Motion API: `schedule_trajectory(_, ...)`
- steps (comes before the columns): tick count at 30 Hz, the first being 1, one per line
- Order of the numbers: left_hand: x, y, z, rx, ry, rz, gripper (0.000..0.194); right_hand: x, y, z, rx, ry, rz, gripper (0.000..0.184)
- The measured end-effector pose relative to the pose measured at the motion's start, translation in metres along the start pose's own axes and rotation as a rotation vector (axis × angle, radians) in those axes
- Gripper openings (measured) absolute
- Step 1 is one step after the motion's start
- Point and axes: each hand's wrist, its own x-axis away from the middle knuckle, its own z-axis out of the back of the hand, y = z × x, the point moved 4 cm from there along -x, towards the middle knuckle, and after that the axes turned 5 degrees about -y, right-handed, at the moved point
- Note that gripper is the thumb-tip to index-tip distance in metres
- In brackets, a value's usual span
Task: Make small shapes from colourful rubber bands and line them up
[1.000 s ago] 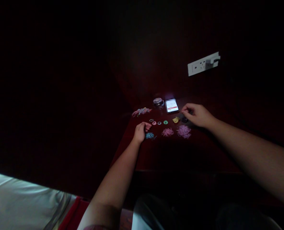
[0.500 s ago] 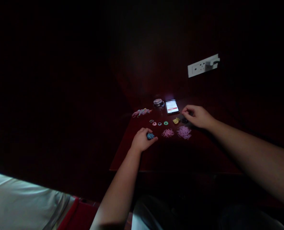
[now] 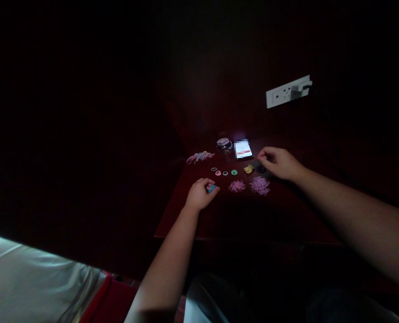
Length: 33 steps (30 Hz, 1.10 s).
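On a dark red table (image 3: 246,220), my left hand (image 3: 199,194) is curled over a small heap of blue rubber bands (image 3: 212,189), fingers closed on them. My right hand (image 3: 280,163) rests further back, its fingers pinched together beside a dark ring (image 3: 260,169); what they hold is too small to make out. Between the hands lie a pink heap of bands (image 3: 236,185), a mauve heap (image 3: 260,185), a yellow clump (image 3: 248,169) and a row of small coloured rings (image 3: 224,172).
A lit phone (image 3: 243,150) and a small round glass dish (image 3: 224,144) sit at the table's back, with a mixed-colour heap of bands (image 3: 199,157) to their left. A white wall socket (image 3: 288,91) holds a plug. A pale cushion (image 3: 34,278) lies at lower left.
My left hand slid forward and right from beside the blue bands onto them and closed over them. My right hand has hardly moved.
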Motion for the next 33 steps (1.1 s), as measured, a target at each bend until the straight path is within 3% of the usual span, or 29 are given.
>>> schedule_trajectory(4,-0.001,-0.007,0.003,0.095,0.056,0.054,0.028,0.0,-0.001,0.0,-0.004,0.003,-0.004,0.014)
schedule_trajectory(10,-0.016,-0.051,0.001,0.268,0.194,0.282,0.033,0.0,-0.001,0.002,-0.004,0.017,0.0,0.013)
schedule_trajectory(12,-0.021,-0.059,0.0,0.33,0.19,0.333,0.031,0.0,0.0,0.002,-0.007,0.014,-0.001,0.013)
schedule_trajectory(14,-0.023,-0.059,0.002,0.372,0.136,0.324,0.026,0.0,0.001,0.002,-0.01,0.012,-0.001,0.014)
schedule_trajectory(16,-0.021,-0.052,0.006,0.423,0.007,0.23,0.03,0.0,0.001,0.002,-0.007,0.019,0.0,0.013)
schedule_trajectory(18,-0.016,-0.04,0.008,0.485,-0.218,0.034,0.053,0.0,0.002,0.002,0.0,0.019,0.0,0.013)
schedule_trajectory(21,-0.008,-0.032,0.011,0.488,-0.364,-0.08,0.072,0.0,0.002,0.001,-0.003,0.0,-0.003,0.013)
schedule_trajectory(26,-0.01,-0.033,0.004,0.562,-0.417,-0.083,0.062,0.0,0.003,0.001,-0.008,-0.004,-0.02,0.014)
schedule_trajectory(31,-0.01,-0.034,0.003,0.608,-0.377,-0.056,0.052,0.0,0.006,0.002,0.003,-0.002,-0.031,0.013)
schedule_trajectory(33,-0.012,-0.041,0.003,0.677,-0.305,-0.02,0.045,0.0,0.006,0.002,0.001,0.002,-0.032,0.013)
